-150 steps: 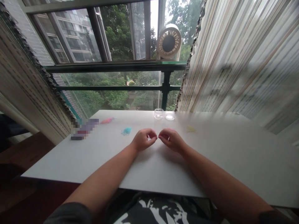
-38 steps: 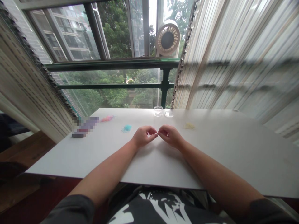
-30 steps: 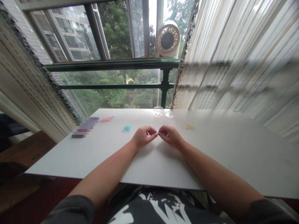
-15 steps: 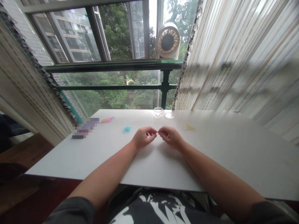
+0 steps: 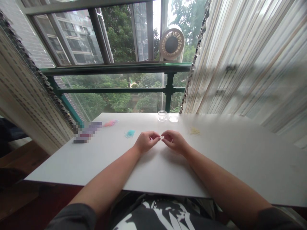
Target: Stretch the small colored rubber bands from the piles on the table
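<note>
My left hand (image 5: pixel 146 141) and my right hand (image 5: pixel 174 141) face each other just above the white table (image 5: pixel 103 163), fingertips almost meeting. The left thumb and forefinger are pinched together. On the right, thumb and forefinger are curled close to each other around a tiny pale bit, too small to name, in the narrow gap between the hands. Left of my left hand lies a small heap of turquoise bits (image 5: pixel 130 133). A yellow heap of thin bits (image 5: pixel 195 131) lies beyond my right hand, to its right.
A clear round container (image 5: pixel 162 116) and a shallow clear dish or lid (image 5: pixel 173 119) stand at the table's back edge. Pink and orange bits (image 5: pixel 110 123) lie back left, beside a blurred-out purple object (image 5: pixel 90 131). A round white fan (image 5: pixel 172 44) is by the window; curtains (image 5: pixel 230 73) hang right.
The right thumb and forefinger have parted slightly, and the right fingertips have shifted a little toward the left hand. Everything on the table stays where it was.
</note>
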A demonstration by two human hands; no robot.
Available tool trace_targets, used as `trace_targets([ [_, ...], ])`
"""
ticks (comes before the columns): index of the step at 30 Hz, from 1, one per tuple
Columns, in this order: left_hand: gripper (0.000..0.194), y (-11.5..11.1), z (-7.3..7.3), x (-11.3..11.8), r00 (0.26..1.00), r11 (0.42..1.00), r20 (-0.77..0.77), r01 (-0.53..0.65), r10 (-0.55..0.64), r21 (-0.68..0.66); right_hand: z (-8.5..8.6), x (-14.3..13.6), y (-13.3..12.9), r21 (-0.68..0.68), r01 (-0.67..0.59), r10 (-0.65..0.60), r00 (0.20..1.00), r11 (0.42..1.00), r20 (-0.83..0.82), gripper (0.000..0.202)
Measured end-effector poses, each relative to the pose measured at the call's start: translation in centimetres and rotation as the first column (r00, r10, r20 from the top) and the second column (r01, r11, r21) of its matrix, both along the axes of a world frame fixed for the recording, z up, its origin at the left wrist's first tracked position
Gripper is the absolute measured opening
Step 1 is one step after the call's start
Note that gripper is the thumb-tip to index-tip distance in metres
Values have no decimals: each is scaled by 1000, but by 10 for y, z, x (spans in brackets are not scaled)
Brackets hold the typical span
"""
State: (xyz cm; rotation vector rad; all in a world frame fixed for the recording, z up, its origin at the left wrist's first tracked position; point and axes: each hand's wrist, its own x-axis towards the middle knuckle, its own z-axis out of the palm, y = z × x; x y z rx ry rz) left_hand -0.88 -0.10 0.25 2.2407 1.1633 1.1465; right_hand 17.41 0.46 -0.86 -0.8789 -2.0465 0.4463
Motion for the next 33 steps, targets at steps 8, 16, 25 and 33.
trace_targets([
  [8, 21, 1, -1, -1, 1000, 1000, 1, -3, 3, -11, -2, 1, 3, 55, 26, -28, 999, 998, 27, 6],
  [16, 20, 1, -2, 0, 999, 999, 15, 31, -30, -20, -1, 0, 3, 67, 35, -37, 999, 997, 31, 7],
  [25, 16, 4, -4, -2, 999, 999, 9, 39, -38, -24, 1, 0, 1, 46, 52, -53, 998, 998, 25, 6],
  [33, 15, 0, -5, 0, 999, 1000, 29, 15, -15, -20, 0, 1, 0, 21, 76, -77, 995, 997, 61, 7],
])
